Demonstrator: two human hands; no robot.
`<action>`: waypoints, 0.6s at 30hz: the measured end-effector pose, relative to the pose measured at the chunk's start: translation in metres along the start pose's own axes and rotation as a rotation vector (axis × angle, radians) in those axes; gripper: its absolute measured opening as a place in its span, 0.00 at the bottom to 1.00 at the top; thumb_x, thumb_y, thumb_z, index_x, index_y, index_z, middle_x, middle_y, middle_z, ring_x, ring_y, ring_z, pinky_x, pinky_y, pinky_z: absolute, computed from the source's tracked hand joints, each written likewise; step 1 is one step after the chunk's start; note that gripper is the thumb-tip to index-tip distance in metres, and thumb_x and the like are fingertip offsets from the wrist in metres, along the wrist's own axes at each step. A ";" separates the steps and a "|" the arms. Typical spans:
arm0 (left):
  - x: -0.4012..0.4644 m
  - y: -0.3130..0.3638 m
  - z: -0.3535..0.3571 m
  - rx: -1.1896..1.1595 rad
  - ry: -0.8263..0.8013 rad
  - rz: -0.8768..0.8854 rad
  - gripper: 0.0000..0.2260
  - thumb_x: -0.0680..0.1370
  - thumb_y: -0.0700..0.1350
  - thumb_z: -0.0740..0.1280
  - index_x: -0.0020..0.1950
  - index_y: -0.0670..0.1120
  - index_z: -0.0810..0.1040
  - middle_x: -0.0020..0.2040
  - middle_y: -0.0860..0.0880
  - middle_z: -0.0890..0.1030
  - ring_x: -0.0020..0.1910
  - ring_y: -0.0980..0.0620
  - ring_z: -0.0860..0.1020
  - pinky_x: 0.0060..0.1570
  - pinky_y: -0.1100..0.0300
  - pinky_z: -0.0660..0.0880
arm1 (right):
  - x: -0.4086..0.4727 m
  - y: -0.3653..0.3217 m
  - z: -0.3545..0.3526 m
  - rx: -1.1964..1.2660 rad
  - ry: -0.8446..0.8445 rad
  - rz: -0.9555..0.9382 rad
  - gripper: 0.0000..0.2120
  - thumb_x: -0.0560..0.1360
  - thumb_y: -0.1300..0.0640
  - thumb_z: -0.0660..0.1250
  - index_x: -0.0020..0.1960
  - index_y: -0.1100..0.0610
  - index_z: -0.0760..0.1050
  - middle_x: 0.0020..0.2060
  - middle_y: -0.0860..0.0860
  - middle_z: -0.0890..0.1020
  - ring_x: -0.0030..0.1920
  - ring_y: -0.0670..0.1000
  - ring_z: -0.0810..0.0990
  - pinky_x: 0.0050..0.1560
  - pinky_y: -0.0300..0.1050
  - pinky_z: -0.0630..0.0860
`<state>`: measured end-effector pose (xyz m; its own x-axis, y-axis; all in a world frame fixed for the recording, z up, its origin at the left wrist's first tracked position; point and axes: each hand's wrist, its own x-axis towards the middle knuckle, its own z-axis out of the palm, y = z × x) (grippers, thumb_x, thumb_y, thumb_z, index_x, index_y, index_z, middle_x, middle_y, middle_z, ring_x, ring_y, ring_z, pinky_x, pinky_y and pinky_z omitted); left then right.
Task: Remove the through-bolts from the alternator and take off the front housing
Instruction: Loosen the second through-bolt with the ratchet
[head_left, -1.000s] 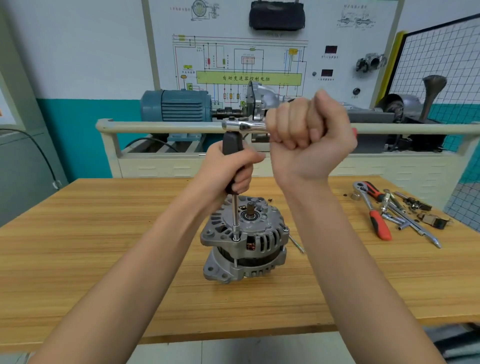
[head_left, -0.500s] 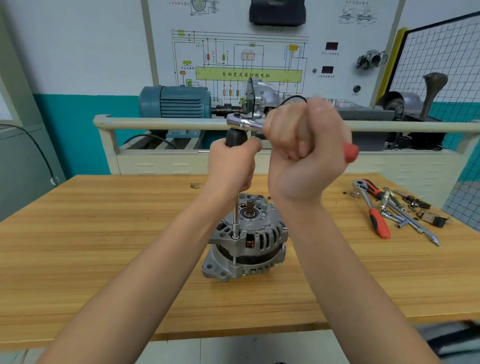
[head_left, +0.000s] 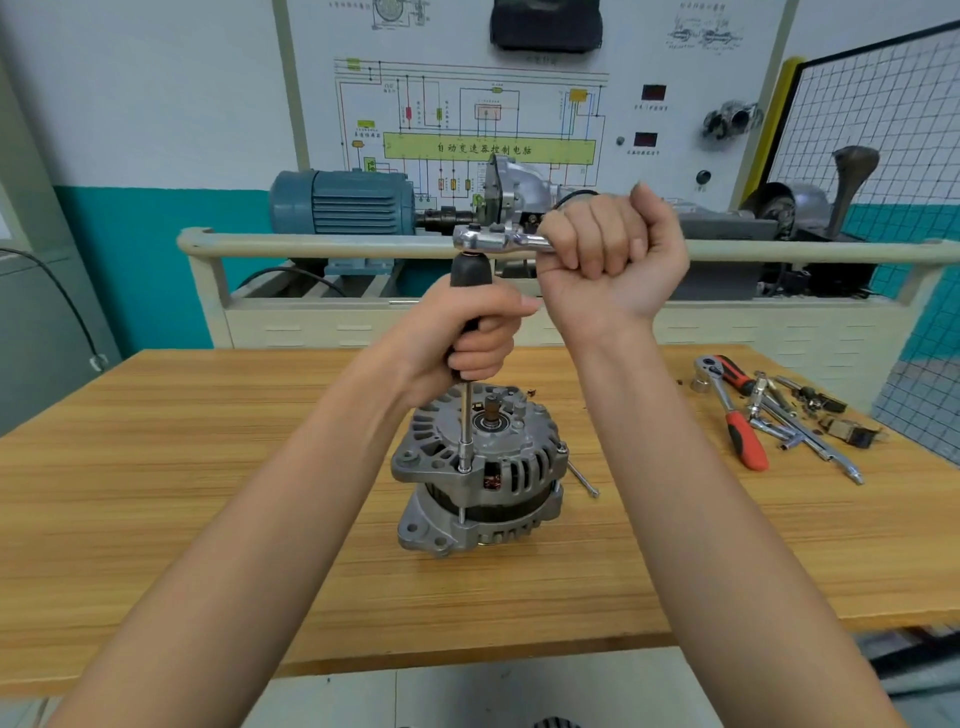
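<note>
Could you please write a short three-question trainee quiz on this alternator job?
1. True or false: the left hand grips the black driver handle.
2. The right hand holds: A) pliers B) ratchet C) hammer?
3. Fill in: a loose bolt lies on the table beside the ____.
Key: 1 true; 2 B; 3 alternator.
</note>
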<state>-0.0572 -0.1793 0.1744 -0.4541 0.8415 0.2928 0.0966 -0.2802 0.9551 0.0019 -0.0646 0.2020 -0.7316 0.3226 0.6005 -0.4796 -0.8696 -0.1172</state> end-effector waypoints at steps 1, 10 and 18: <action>0.001 0.000 0.001 -0.004 0.017 -0.016 0.20 0.73 0.40 0.64 0.22 0.48 0.63 0.17 0.53 0.59 0.15 0.58 0.55 0.19 0.66 0.52 | 0.000 0.001 -0.001 0.003 0.008 -0.014 0.22 0.70 0.59 0.55 0.17 0.55 0.59 0.13 0.48 0.59 0.20 0.47 0.49 0.24 0.37 0.53; 0.007 -0.008 0.021 0.047 0.605 0.080 0.20 0.75 0.36 0.63 0.27 0.48 0.60 0.20 0.53 0.59 0.18 0.55 0.55 0.20 0.68 0.54 | -0.029 0.033 0.013 -0.635 -0.348 -0.447 0.21 0.72 0.65 0.56 0.23 0.51 0.60 0.18 0.45 0.64 0.21 0.45 0.59 0.27 0.42 0.55; 0.006 -0.011 0.019 0.092 0.637 0.122 0.17 0.73 0.35 0.64 0.30 0.47 0.61 0.21 0.53 0.60 0.20 0.55 0.56 0.21 0.66 0.54 | -0.026 0.033 0.015 -0.669 -0.367 -0.444 0.20 0.71 0.66 0.56 0.24 0.52 0.56 0.17 0.47 0.60 0.20 0.44 0.58 0.27 0.42 0.54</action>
<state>-0.0439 -0.1628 0.1669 -0.8681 0.3600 0.3418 0.2430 -0.2923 0.9249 0.0122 -0.1073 0.1940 -0.2637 0.3380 0.9035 -0.9497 -0.2548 -0.1819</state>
